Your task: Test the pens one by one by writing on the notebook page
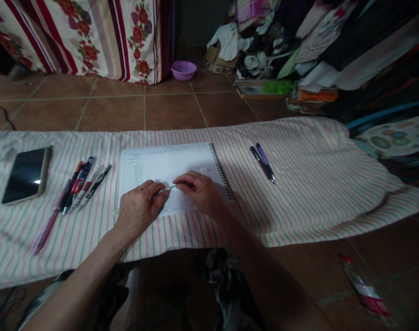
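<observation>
Over a spiral notebook (168,161), both hands meet at a slim pen (171,187), whose pale middle shows between the fingertips. My left hand (140,202) is closed on its left end. My right hand (202,191) pinches the right end, and the fingers hide most of it. A small whitish piece (206,169) lies on the page just beyond my right hand; its kind is too small to make out. Something thin and light green (115,212) pokes out at the notebook's lower left edge.
The striped cloth (299,197) bears a phone (25,175), several pens (82,184) left of the notebook and two pens (262,163) to its right. A plastic bottle (366,292) lies on the tiled floor. Farther off are a purple basin (184,71) and piled clothes (226,41).
</observation>
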The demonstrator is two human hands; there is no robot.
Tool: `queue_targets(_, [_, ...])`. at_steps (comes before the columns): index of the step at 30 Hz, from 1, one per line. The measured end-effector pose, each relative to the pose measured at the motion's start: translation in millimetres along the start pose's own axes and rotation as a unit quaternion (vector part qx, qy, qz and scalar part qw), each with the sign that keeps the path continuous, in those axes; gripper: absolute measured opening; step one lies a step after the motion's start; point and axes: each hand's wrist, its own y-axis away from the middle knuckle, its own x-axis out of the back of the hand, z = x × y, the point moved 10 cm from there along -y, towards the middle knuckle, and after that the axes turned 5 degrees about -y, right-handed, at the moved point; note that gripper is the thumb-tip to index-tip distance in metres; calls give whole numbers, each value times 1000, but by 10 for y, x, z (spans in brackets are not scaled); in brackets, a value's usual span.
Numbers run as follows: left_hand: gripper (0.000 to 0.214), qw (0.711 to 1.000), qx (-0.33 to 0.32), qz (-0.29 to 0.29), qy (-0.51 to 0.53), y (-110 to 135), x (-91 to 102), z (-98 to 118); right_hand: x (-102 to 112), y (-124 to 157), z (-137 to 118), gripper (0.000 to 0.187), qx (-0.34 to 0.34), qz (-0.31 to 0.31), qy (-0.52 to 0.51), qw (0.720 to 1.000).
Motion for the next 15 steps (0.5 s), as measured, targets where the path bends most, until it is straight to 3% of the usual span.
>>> queue_targets(15, [29, 1000, -2, -10, 8, 2, -23, 12, -23, 7, 13, 10, 7, -3, -21, 1000])
